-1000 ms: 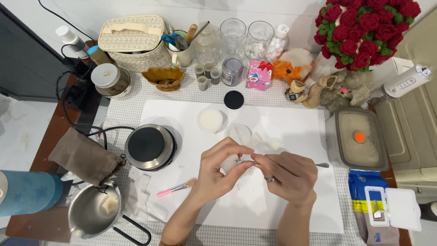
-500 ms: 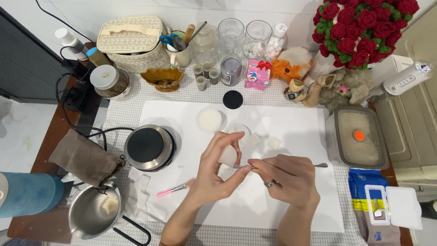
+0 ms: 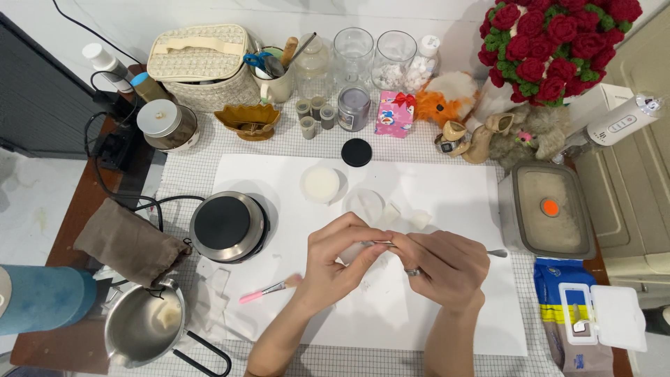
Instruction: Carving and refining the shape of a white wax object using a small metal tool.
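My left hand (image 3: 338, 262) and my right hand (image 3: 443, 269) meet over the middle of a white paper sheet (image 3: 447, 188). Between its fingertips my left hand pinches a small whitish piece (image 3: 354, 251), mostly hidden by the fingers. My right hand grips a thin metal tool (image 3: 497, 253); its handle end sticks out to the right, and its tip points at the piece in my left hand. There is a ring on one finger of my right hand. A pink-handled brush (image 3: 269, 288) lies on the sheet just left of my left wrist.
Beyond my hands on the sheet are a white-filled jar (image 3: 321, 183), a clear round cup (image 3: 364, 204) and small white bits (image 3: 420, 218). To the left stand a hot plate (image 3: 227, 225) and a steel pot (image 3: 143, 324); to the right, a grey lidded box (image 3: 548, 208). Jars crowd the back.
The fingers of my left hand, lifted and spread half a second ago, have curled down onto the small piece. Both hands stay in the same spot.
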